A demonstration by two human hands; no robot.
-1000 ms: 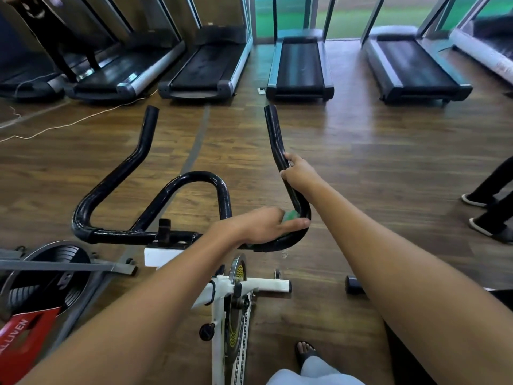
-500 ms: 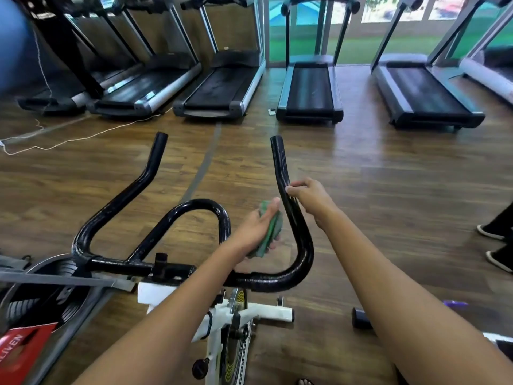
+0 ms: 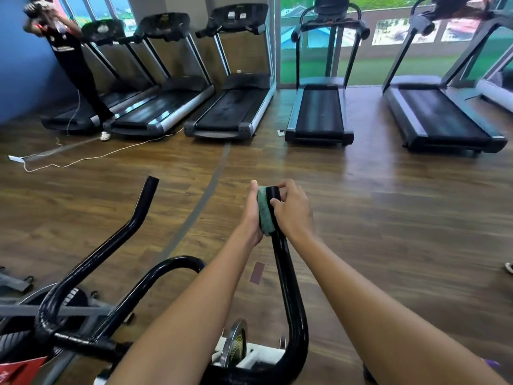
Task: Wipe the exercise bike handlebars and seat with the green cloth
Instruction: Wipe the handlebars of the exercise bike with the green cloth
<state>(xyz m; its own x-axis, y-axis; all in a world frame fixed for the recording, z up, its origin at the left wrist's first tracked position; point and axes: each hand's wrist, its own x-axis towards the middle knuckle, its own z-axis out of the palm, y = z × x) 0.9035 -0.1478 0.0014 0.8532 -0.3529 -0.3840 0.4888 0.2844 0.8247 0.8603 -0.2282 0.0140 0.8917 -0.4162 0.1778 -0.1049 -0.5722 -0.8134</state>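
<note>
1. Having climbed from the lower bend a second ago, the left hand (image 3: 254, 215) now presses the green cloth (image 3: 265, 215) against the tip of the right handlebar (image 3: 286, 273), fingers curled round it.
2. The right hand (image 3: 293, 211) pinches that same tip, steadying it.
3. This bar looks nearly wiped; the left handlebar (image 3: 122, 234) and the unseen seat remain.

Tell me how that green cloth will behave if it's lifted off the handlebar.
The green cloth looks soft and floppy: it bends around the right handlebar under the left hand. Probably light, since one hand presses it easily. Likely to droop or drop once released; nothing else holds it there.
</note>
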